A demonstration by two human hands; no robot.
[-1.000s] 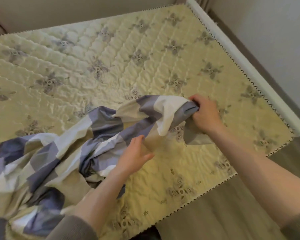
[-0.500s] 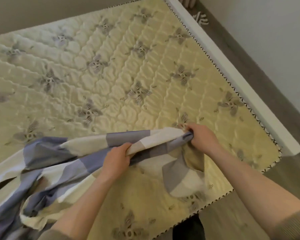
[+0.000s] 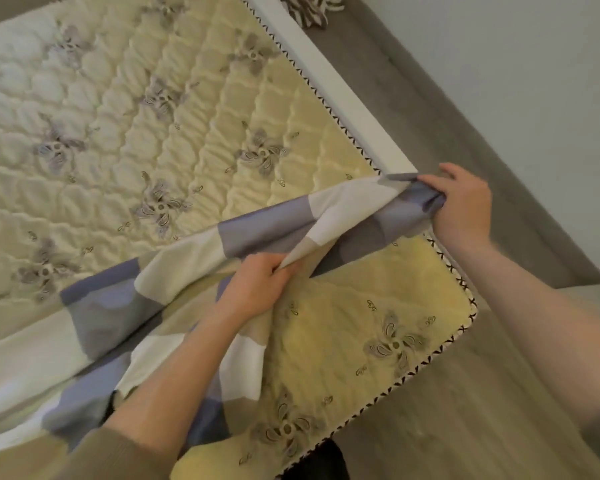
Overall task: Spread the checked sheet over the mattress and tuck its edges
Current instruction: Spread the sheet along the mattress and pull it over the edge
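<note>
Dragged blue-and-white checked cotton sheet (image 3: 264, 230) from mid-frame to right edge of quilted cream mattress (image 3: 153, 133), right hand (image 3: 465, 209) fisted on its corner, left hand (image 3: 257, 285) pinching a fold; spreading begun.

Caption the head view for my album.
Left hand and right hand grip the checked sheet over the quilted mattress.

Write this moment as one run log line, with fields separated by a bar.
phase: spread | left hand: grips checked sheet mid-edge | right hand: grips sheet end at mattress side edge | tucked: not yet
</note>
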